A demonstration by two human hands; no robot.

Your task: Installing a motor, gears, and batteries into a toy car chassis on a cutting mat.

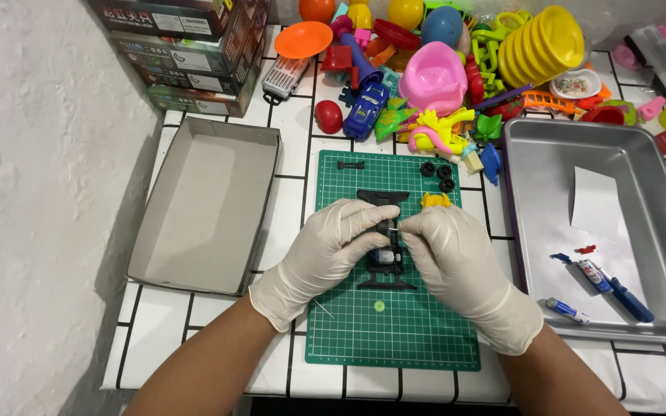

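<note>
Both my hands wear white gloves and meet over a green cutting mat (410,331). My left hand (325,250) pinches the top of a small black toy car chassis (386,266) that lies on the mat. My right hand (456,258) holds a thin metal tool against the same chassis. A small motor shows in the chassis between my fingers. Loose black wheels (438,173), a yellow part (435,200) and a black strip (350,164) lie at the mat's far end. A tiny green gear (379,306) rests near the chassis.
An open grey cardboard box lid (206,204) lies left of the mat. A metal tray (610,223) on the right holds paper, batteries and blue pens. Many colourful plastic toys (441,69) crowd the back. Stacked boxes (186,46) stand at the back left beside a white wall.
</note>
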